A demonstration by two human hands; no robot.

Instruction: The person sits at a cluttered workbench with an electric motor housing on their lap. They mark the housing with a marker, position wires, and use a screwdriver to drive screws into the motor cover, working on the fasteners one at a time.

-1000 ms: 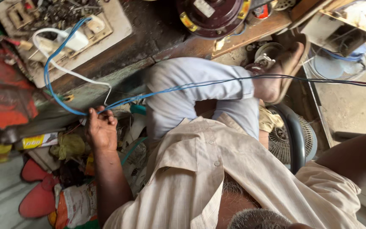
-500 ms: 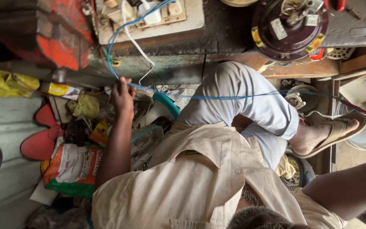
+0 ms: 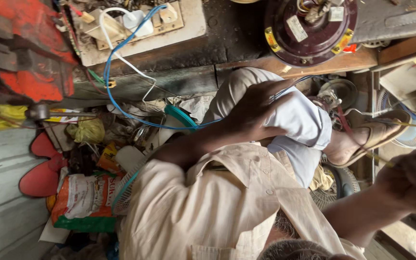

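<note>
— Status?
— Left hand (image 3: 256, 110) fingers clamped on blue wire (image 3: 145, 125) at the knee (image 3: 294, 115); right hand (image 3: 410, 179) fisted, contents unclear.
— Step?
— Seemingly drawing wire out; next needs steady tension.

- The left hand (image 3: 256, 108) lies on the raised knee (image 3: 285, 103), and the blue wire (image 3: 121, 91) runs under it; the wire crosses the gap between the bench edge (image 3: 169, 62) and the body.
- Below the bench, the floor corner is packed: a yellow bag (image 3: 87, 130), a printed sack (image 3: 85, 200), red fan blades (image 3: 42, 173). A hand finds little room there.
- The red vise (image 3: 22, 50) blocks the bench on the left side.
- The maroon motor housing (image 3: 309, 29) stands just above the knee.
- Near the right hand (image 3: 410, 180), the sandalled foot (image 3: 367, 139) and a fan guard (image 3: 335, 190) close the way down.
</note>
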